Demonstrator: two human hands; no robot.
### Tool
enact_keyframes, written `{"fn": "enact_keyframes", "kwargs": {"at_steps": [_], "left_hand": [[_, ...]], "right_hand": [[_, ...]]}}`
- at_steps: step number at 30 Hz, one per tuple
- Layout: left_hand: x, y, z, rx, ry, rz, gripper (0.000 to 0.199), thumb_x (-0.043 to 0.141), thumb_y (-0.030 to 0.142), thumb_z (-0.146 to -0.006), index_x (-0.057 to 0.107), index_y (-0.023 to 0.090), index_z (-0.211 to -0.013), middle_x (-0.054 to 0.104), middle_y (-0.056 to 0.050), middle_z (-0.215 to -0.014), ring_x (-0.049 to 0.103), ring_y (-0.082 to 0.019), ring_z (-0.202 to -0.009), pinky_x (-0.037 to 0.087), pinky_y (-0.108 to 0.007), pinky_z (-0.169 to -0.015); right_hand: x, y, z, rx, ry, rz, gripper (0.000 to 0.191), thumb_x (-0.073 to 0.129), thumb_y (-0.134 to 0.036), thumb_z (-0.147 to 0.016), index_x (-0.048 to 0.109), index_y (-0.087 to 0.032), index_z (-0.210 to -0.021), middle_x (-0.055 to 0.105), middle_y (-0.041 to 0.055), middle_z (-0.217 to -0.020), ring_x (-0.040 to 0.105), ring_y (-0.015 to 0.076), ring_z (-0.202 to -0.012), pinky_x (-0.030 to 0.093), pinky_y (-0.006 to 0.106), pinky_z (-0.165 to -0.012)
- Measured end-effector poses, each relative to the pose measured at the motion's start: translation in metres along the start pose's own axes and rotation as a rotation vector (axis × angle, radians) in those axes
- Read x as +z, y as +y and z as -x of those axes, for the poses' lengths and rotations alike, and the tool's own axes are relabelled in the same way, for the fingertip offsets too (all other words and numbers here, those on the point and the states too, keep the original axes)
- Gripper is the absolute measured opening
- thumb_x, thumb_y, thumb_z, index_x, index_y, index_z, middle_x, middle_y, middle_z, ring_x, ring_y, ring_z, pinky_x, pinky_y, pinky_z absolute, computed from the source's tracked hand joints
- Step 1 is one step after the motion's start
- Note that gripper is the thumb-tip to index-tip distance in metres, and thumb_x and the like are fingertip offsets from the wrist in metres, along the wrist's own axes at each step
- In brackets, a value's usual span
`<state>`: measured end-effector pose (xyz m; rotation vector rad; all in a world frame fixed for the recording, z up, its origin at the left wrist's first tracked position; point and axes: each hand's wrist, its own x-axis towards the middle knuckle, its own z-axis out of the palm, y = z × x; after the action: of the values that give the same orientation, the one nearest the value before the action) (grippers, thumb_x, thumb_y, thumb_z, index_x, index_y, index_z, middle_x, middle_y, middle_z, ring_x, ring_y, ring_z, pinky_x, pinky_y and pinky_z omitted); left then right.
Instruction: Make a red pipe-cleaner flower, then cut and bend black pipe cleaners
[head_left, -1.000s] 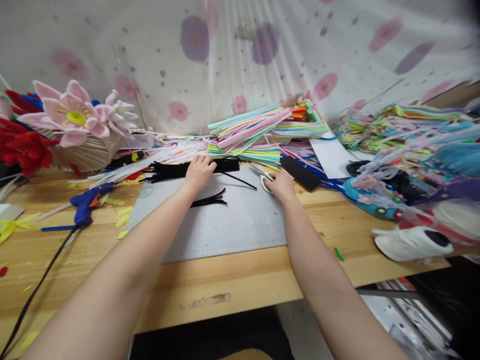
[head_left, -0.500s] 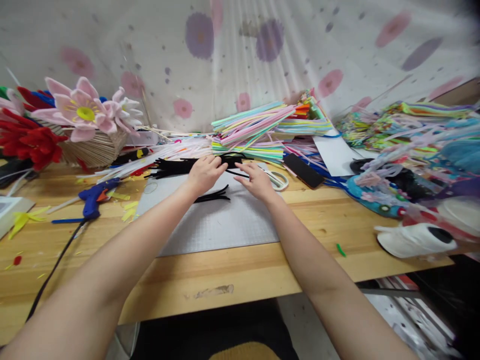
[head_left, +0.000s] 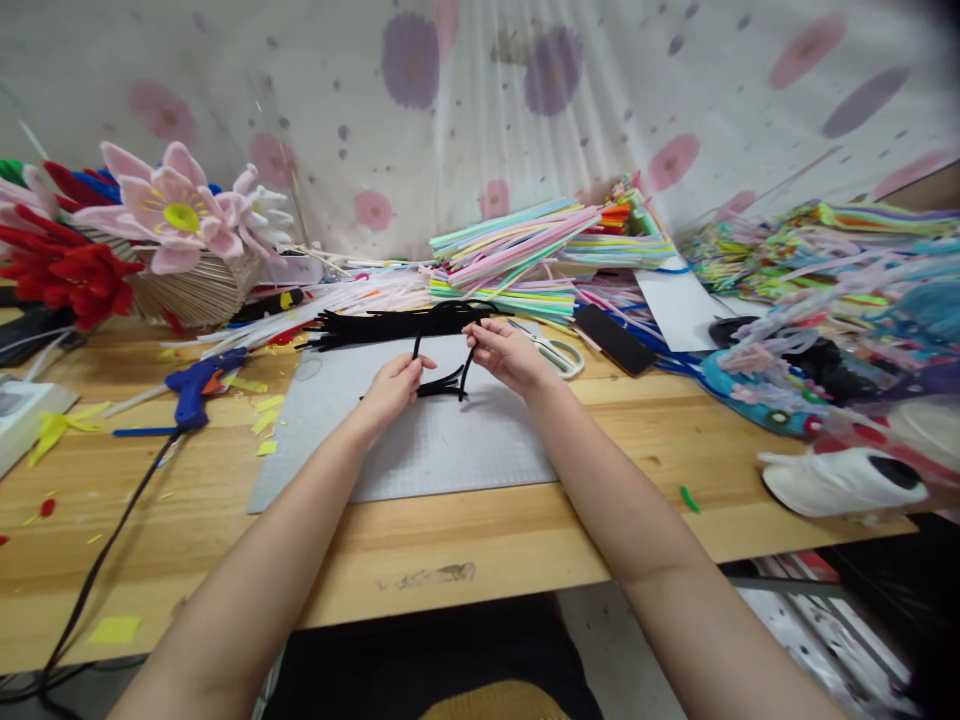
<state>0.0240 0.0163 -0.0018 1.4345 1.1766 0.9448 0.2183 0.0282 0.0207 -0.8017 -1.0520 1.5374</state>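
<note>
A black pipe cleaner [head_left: 417, 345] arches up between my two hands above the grey cutting mat [head_left: 442, 450]. My left hand [head_left: 395, 388] is closed on one side of it, and my right hand [head_left: 506, 353] pinches the other side, with an end hanging below the fingers. Some short black pipe cleaners [head_left: 442, 384] lie on the mat between the hands. Behind them a bundle of black pipe cleaners [head_left: 360, 328] is spread along the mat's far edge. Scissors [head_left: 561, 355] with pale handles rest just right of my right hand.
A blue glue gun [head_left: 193, 390] with its cord lies at left, near pink and red fuzzy flowers [head_left: 176, 215]. Pastel pipe cleaners [head_left: 517, 250] are heaped at the back. A black phone [head_left: 613, 338] lies right of the scissors; a white thread spool [head_left: 844, 480] sits near the right edge.
My left hand has come off the black bundle, moving down and toward me. A black pipe cleaner now bends between both hands, and my right hand's fingers have closed on it.
</note>
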Motion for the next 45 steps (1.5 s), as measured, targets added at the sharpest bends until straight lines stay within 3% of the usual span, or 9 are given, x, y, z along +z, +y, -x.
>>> {"fn": "enact_keyframes", "kwargs": {"at_steps": [3,7,16,23,32,38,45], "left_hand": [[0.007,0.001,0.005,-0.232,-0.133,0.363,0.018,0.043,0.017,-0.089,0.059,0.011,-0.085,0.064,-0.007,-0.081,0.064,-0.013,-0.074,0.051,-0.028,-0.071],[0.004,0.003,0.009,-0.331,-0.214,0.498,0.017,0.044,0.016,-0.089,0.06,0.01,-0.088,0.068,-0.013,-0.096,0.067,-0.017,-0.082,0.053,-0.033,-0.075],[0.001,-0.001,0.012,-0.365,-0.194,0.497,0.021,0.042,0.012,-0.09,0.062,0.007,-0.09,0.069,-0.013,-0.085,0.067,-0.017,-0.077,0.055,-0.034,-0.075],[0.003,-0.004,0.011,-0.347,-0.247,0.493,0.02,0.043,0.01,-0.089,0.063,0.007,-0.093,0.066,-0.006,-0.073,0.061,-0.01,-0.062,0.054,-0.029,-0.072],[0.003,-0.009,0.009,-0.347,-0.268,0.463,0.015,0.049,0.009,-0.086,0.063,0.008,-0.093,0.069,-0.01,-0.084,0.066,-0.015,-0.074,0.054,-0.032,-0.074],[-0.001,-0.01,0.009,-0.313,-0.304,0.377,0.013,0.06,0.013,-0.08,0.066,0.009,-0.091,0.063,-0.002,-0.067,0.055,-0.006,-0.056,0.051,-0.022,-0.061],[-0.005,-0.002,0.014,-0.32,-0.416,0.323,0.023,0.07,0.017,-0.071,0.068,0.01,-0.092,0.064,-0.002,-0.067,0.05,-0.004,-0.05,0.043,-0.016,-0.046]], "right_hand": [[0.019,0.001,-0.009,0.035,-0.022,-0.116,0.026,0.078,-0.03,-0.058,0.064,-0.016,-0.075,0.058,-0.0047,-0.064,0.039,0.0006,-0.047,0.031,0.015,-0.046],[0.032,0.005,-0.022,0.039,-0.005,-0.097,0.017,0.074,-0.025,-0.066,0.063,-0.016,-0.074,0.058,-0.0047,-0.063,0.04,0.0005,-0.047,0.032,0.015,-0.045],[0.037,0.031,-0.025,0.02,-0.049,-0.116,0.026,0.078,-0.031,-0.06,0.066,-0.016,-0.077,0.06,-0.0042,-0.065,0.045,0.001,-0.048,0.036,0.014,-0.046],[0.033,0.025,-0.023,0.018,-0.065,-0.075,0.023,0.076,-0.03,-0.065,0.065,-0.016,-0.079,0.061,-0.0035,-0.067,0.046,0.0013,-0.049,0.037,0.014,-0.047],[0.034,0.024,-0.018,0.041,-0.112,-0.022,0.023,0.075,-0.032,-0.066,0.065,-0.016,-0.079,0.059,-0.0039,-0.067,0.046,0.0018,-0.05,0.036,0.015,-0.046],[0.028,0.021,-0.018,0.068,-0.136,-0.058,0.023,0.074,-0.034,-0.067,0.062,-0.016,-0.075,0.062,-0.0034,-0.073,0.035,-0.0002,-0.043,0.029,0.015,-0.041],[0.011,0.02,-0.024,0.293,-0.014,-0.335,0.022,0.066,-0.035,-0.077,0.059,-0.015,-0.07,0.061,-0.0032,-0.067,0.034,0.0007,-0.041,0.031,0.015,-0.039]]}}
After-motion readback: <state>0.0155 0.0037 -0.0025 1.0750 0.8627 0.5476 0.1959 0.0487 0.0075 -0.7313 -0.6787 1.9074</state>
